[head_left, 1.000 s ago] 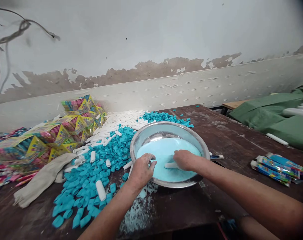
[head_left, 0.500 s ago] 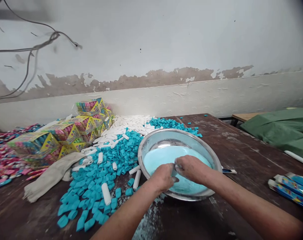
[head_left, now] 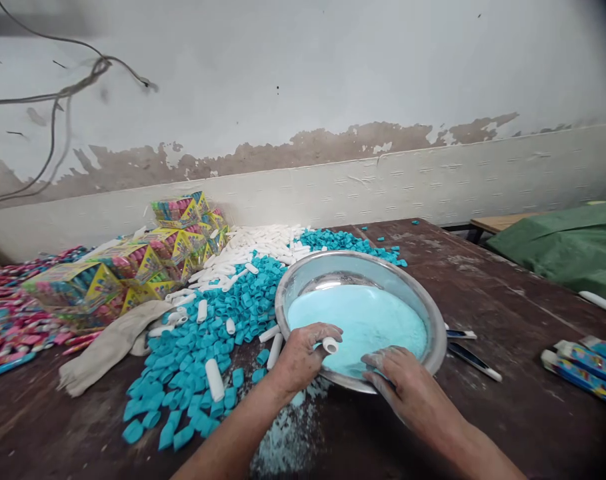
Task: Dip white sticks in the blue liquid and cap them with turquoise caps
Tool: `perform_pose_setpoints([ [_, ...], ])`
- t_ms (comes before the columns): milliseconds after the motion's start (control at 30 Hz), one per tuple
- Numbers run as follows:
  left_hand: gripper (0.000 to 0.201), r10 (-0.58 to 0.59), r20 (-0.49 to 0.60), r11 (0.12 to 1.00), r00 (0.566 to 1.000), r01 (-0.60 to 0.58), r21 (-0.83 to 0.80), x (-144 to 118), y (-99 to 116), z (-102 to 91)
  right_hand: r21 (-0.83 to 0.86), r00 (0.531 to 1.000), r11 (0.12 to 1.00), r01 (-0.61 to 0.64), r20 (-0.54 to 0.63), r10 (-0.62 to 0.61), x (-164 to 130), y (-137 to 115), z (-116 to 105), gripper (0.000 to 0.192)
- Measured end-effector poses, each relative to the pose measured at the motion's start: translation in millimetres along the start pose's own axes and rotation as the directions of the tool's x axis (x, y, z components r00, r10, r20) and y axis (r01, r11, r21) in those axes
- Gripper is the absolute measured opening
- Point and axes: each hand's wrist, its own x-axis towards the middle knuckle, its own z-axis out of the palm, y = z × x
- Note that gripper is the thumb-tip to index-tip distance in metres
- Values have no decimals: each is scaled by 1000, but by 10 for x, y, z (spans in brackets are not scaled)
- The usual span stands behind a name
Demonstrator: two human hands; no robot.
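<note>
The left hand [head_left: 303,357] grips a white tube [head_left: 325,343], its open end facing the wearer; just rightward, at the bowl's [head_left: 437,323] near rim, is the right hand [head_left: 405,380] (whether it pinches anything, one cannot tell).

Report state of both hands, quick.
Left hand: closed, holding a white hollow tube.
Right hand: partly open, by light-blue powder in the metal basin; whether it holds powder can't be told.

The left hand [head_left: 300,357] hides most of the white tube [head_left: 329,345]. The right edge crops the green sheet [head_left: 563,250]. Print on the boxes [head_left: 147,264] is illegible.
</note>
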Motion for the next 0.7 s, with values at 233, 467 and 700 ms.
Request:
perform_pose_setpoints([
  [233,16,-270,-259,962,927,251,-104,-660,118,-491,146,921,977,155,-380,-90,-257,-269,15,30],
  [467,21,-547,-561,837,621,422,-348,-1913,-374,-1012,311,959,907,283,-124,-257,-75,-654,409,27],
  [700,28,-618,-598,784,509,356,-508,-2280,-581,-954,341,920,926,161,288,-267,509,-1319,1089,23],
])
